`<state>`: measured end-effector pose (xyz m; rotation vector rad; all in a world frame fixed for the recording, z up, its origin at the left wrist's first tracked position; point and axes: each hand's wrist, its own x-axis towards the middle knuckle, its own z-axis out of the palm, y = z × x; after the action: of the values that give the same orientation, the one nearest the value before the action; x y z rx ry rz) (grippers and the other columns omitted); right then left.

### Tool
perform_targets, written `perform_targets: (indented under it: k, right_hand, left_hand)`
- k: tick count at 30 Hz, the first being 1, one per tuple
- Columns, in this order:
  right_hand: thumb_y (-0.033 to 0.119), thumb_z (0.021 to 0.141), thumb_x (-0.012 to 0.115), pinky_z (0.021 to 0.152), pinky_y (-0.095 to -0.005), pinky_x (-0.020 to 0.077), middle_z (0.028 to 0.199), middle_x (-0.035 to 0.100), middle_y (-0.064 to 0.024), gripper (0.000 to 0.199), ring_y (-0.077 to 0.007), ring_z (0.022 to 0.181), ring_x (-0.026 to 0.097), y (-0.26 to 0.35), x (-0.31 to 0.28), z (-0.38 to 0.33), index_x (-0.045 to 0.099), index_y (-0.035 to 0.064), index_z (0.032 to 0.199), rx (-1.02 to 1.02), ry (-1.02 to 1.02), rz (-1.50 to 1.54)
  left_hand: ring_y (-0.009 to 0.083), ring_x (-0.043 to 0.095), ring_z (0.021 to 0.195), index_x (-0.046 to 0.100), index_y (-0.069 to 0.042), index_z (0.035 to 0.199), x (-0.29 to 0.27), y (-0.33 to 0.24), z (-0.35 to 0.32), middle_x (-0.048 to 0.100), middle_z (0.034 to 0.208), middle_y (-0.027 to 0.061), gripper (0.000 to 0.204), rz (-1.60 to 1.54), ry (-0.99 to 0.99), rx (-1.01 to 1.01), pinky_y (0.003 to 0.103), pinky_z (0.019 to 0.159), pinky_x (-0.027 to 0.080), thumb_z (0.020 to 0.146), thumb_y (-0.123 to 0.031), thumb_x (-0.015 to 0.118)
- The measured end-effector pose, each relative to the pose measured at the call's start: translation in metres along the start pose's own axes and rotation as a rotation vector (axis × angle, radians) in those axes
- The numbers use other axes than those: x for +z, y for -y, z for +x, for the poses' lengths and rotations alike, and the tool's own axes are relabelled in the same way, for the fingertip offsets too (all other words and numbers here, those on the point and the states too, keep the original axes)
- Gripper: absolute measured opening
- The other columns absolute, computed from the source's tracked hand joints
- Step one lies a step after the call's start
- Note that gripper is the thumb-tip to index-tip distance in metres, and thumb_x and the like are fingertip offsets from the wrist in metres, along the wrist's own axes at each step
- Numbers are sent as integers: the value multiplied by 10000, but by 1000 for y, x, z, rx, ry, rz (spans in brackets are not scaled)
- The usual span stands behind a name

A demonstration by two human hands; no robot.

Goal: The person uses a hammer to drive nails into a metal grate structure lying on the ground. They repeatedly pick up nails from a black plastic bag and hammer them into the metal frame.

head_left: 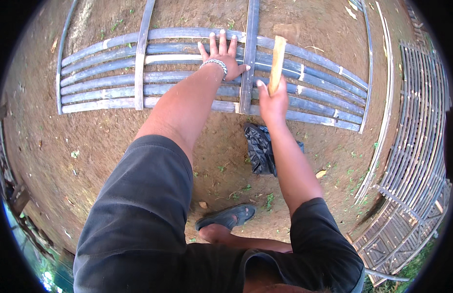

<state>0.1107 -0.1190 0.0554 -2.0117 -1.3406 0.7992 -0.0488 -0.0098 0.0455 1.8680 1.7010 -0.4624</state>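
Observation:
My left hand (pixel 227 63) lies flat with fingers spread on the split-bamboo slats of a frame (pixel 187 76), its thumb reaching the upright bamboo strip (pixel 248 58) in the middle. A braided bracelet (pixel 215 63) circles that wrist. Closed around the pale handle of a wooden mallet (pixel 277 63) is my right hand (pixel 273 103), just right of the same strip. The mallet points away from me above the slats, and its brown head blends into the soil behind. Whether it touches the slats is hard to tell.
A crumpled black plastic bag (pixel 260 149) lies on the dirt beneath my right forearm. My sandalled foot (pixel 226 218) stands nearby. Long thin bamboo strips (pixel 382 122) run along the right, beside a larger bamboo slat panel (pixel 416 127). Small leaves and weeds dot the ground.

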Motion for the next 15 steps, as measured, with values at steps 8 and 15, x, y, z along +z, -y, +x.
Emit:
perform_targets:
  k: [8, 15]
  right_hand:
    - [264, 708, 938, 743, -445, 551, 826, 675, -126, 909, -328, 774, 692, -4, 33, -9, 443, 20, 1430, 228, -77, -29]
    - [261, 712, 936, 740, -454, 552, 826, 687, -144, 875, -355, 789, 700, 0, 26, -9, 457, 15, 1402, 214, -60, -50]
  left_hand:
    - [377, 113, 1571, 422, -185, 1533, 31, 18, 10, 219, 1688, 120, 651, -212, -504, 58, 665, 1219, 70, 985, -519, 538]
    - [286, 436, 1363, 767, -148, 1077, -15, 5, 40, 568, 1376, 87, 248, 158, -552, 103, 547, 1100, 318, 960, -258, 579]
